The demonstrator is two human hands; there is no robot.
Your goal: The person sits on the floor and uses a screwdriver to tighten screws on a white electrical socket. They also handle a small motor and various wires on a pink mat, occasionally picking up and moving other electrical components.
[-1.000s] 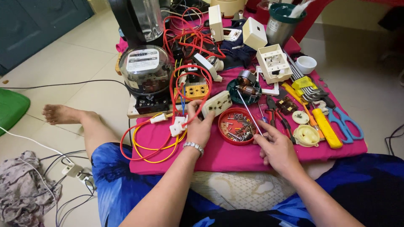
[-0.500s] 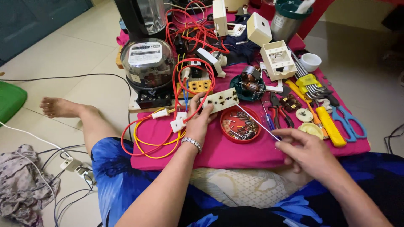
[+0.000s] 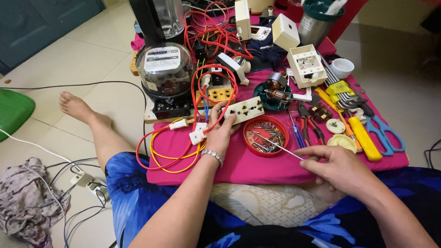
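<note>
Resting on the pink cloth (image 3: pixel 257 165), left hand (image 3: pixel 221 133) with fingers curled onto the near end of a cream socket strip (image 3: pixel 243 110), thumb pressed at its edge, bracelet (image 3: pixel 212 156) at the wrist. Lying just beside that hand, a small white plug (image 3: pixel 198 136) joined to looping red and yellow wires (image 3: pixel 161 156). Pinched narrowly between thumb and fingertips of the right hand (image 3: pixel 340 170), a thin metal screwdriver shaft (image 3: pixel 275 145), its tip reaching into a round red tray of screws (image 3: pixel 265 136) set right next to the socket strip. Crowded behind on the same cloth: a glass-domed electric meter (image 3: pixel 165 69), a yellow terminal block (image 3: pixel 219 94), a small motor in a green housing (image 3: pixel 274 92), an open cream switch box (image 3: pixel 307 65). Spread to the right: pliers (image 3: pixel 304 120), a set of hex keys (image 3: pixel 342 87), a yellow-handled tool (image 3: pixel 363 138) and blue scissors (image 3: pixel 383 135). Stretched out on the tiled floor at left, a bare foot (image 3: pixel 78 108), near white cables and a grey rag (image 3: pixel 23 202).
</note>
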